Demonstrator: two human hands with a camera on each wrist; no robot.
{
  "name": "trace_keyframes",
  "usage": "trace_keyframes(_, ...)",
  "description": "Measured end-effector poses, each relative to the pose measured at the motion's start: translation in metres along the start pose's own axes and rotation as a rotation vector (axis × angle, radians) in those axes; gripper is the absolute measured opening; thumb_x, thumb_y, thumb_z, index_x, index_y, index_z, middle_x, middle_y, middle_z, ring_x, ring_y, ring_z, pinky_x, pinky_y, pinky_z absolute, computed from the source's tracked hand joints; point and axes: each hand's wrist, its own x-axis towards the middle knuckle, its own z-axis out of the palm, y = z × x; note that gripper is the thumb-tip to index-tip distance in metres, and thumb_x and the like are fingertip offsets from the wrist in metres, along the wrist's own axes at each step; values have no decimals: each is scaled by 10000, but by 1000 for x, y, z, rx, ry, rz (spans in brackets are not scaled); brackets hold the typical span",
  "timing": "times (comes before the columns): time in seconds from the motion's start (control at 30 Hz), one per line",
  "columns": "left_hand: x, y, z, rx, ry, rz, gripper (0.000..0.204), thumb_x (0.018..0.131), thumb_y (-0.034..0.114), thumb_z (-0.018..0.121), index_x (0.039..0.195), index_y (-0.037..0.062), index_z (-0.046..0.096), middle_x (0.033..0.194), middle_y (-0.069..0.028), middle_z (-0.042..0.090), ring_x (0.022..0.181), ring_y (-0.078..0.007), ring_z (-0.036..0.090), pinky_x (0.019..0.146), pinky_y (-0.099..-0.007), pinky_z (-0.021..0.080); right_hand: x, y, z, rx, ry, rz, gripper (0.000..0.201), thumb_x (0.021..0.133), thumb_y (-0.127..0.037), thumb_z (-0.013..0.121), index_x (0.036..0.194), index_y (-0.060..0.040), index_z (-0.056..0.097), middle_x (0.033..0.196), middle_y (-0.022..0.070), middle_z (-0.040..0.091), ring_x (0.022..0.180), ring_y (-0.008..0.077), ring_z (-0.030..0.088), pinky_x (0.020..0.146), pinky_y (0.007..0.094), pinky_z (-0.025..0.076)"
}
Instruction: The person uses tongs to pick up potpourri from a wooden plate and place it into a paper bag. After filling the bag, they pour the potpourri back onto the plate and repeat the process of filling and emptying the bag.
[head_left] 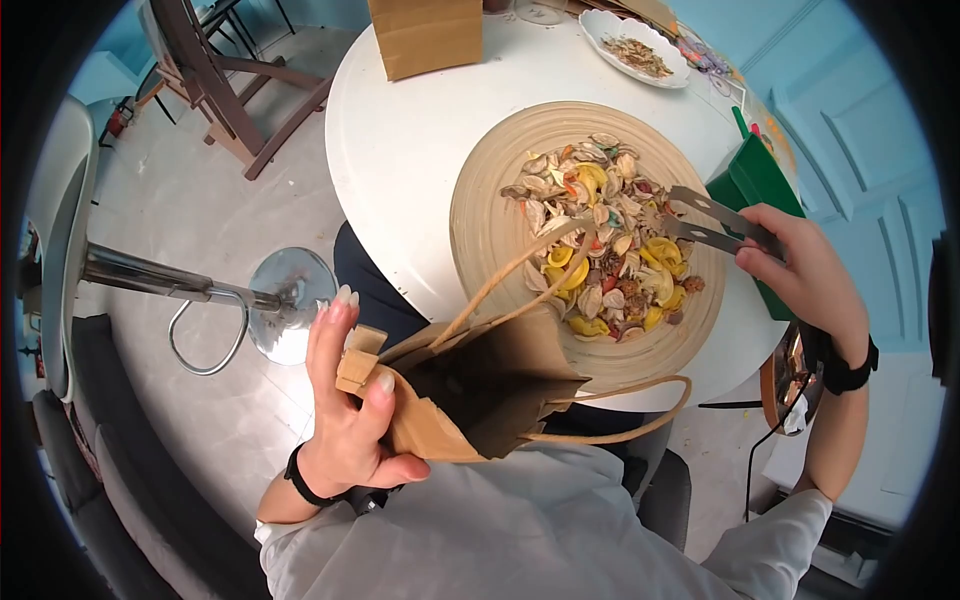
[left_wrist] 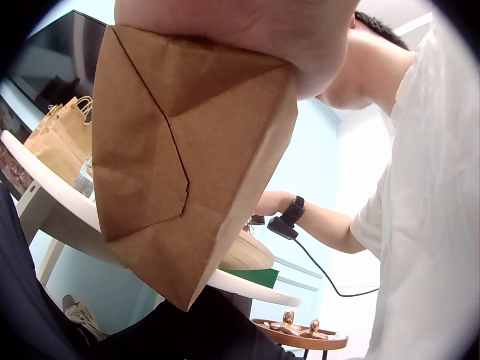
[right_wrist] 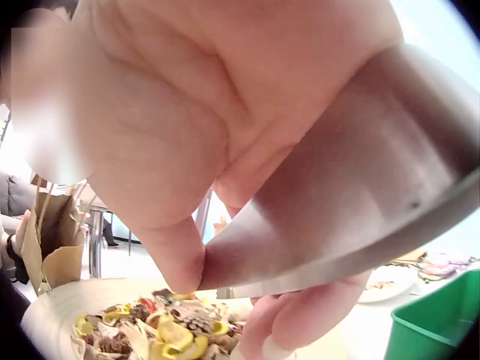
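My left hand [head_left: 345, 410] holds a brown paper bag [head_left: 430, 405] by its side, with a folded part of the bag between the fingers. The bag tilts over my lap, its mouth and two rope handles [head_left: 610, 435] toward the table. In the left wrist view the bag's folded bottom [left_wrist: 187, 150] shows. My right hand [head_left: 805, 265] pinches metal tongs [head_left: 725, 215], also large in the right wrist view. Their two arms stand apart, tips at the edge of a pile of dried petals, yellow peel and cones [head_left: 615, 235] on a round wooden tray [head_left: 485, 240].
A green container [head_left: 755, 180] stands right of the tray, partly under the tongs. Behind are a white dish [head_left: 605, 30] of dried bits and another paper bag [head_left: 428, 40] on the round white table [head_left: 385, 130]. A stool [head_left: 180, 275] stands left.
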Motion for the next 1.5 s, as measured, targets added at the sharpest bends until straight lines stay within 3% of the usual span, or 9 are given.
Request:
trace_keyframes(0.23, 0, 0, -1, -4, -12, -1, 806, 908, 727, 392, 1535, 232, 283, 1482, -400, 219, 1335, -524, 347, 1085, -637, 238, 9, 4, 8, 58, -90, -38, 211, 885, -140, 662, 1029, 6, 610, 692, 103, 520, 618, 180, 463, 583, 317, 394)
trace_keyframes(0.47, -1, 1, -1, -9, -14, -8, 809, 908, 724, 400, 1539, 232, 279, 1492, -398, 200, 1339, -520, 337, 1085, -623, 258, 3, -3, 4, 1, -53, -27, 205, 877, -123, 659, 1026, 8, 608, 720, 117, 557, 629, 185, 502, 592, 314, 413)
trace_keyframes(0.67, 0, 1, -1, -5, -11, 13, 809, 911, 724, 395, 1540, 228, 280, 1487, -405, 206, 1340, -518, 335, 1083, -622, 260, -6, -3, -8, 159, 5, 2, 201, 874, -92, 657, 1033, 21, 609, 764, 74, 621, 668, 159, 538, 626, 281, 442)
trace_keyframes(0.77, 0, 0, -1, -11, -15, 11, 812, 911, 724, 395, 1540, 223, 282, 1482, -409, 210, 1339, -516, 339, 1085, -622, 256, -10, -28, -13, 292, -107, 1, 258, 855, -74, 689, 1084, 24, 619, 807, 66, 649, 704, 153, 571, 663, 269, 472)
trace_keyframes(0.83, 0, 1, -1, -18, -11, 9, 811, 912, 722, 395, 1540, 222, 283, 1482, -411, 210, 1337, -516, 343, 1087, -623, 251, -14, -48, -10, 330, -292, -137, 345, 826, -65, 731, 1138, 23, 617, 852, 79, 665, 738, 151, 601, 688, 269, 495)
trace_keyframes(1.0, 0, 2, -1, -15, 0, 6, 808, 913, 720, 396, 1539, 221, 285, 1481, -414, 210, 1336, -517, 346, 1092, -625, 242, -10, -47, 0, 312, -114, -310, 378, 820, -88, 744, 1158, 16, 612, 815, 76, 640, 699, 173, 587, 637, 291, 483)
trace_keyframes(1.1, -2, 0, -1, -15, -11, 5, 811, 910, 722, 399, 1538, 220, 286, 1484, -414, 203, 1343, -519, 332, 1092, -625, 248, -3, -28, -1, -11, 95, -113, 298, 852, -107, 692, 1107, 17, 598, 747, 92, 575, 667, 197, 559, 624, 304, 467)
trace_keyframes(1.3, -2, -1, 0, -7, -9, 10, 828, 894, 742, 406, 1540, 241, 276, 1493, -405, 190, 1342, -525, 326, 1091, -633, 252, -12, -16, -12, -89, -76, 127, 270, 844, -108, 697, 1067, 16, 608, 739, 102, 570, 656, 202, 553, 612, 323, 455)
trace_keyframes(1.5, 1, 0, 1, -29, -2, 2, 834, 896, 745, 392, 1549, 245, 255, 1493, -403, 190, 1357, -528, 300, 1073, -629, 293, -14, -6, -3, -52, -140, 98, 254, 835, -117, 707, 1031, 19, 620, 721, 120, 572, 632, 238, 550, 609, 333, 456)
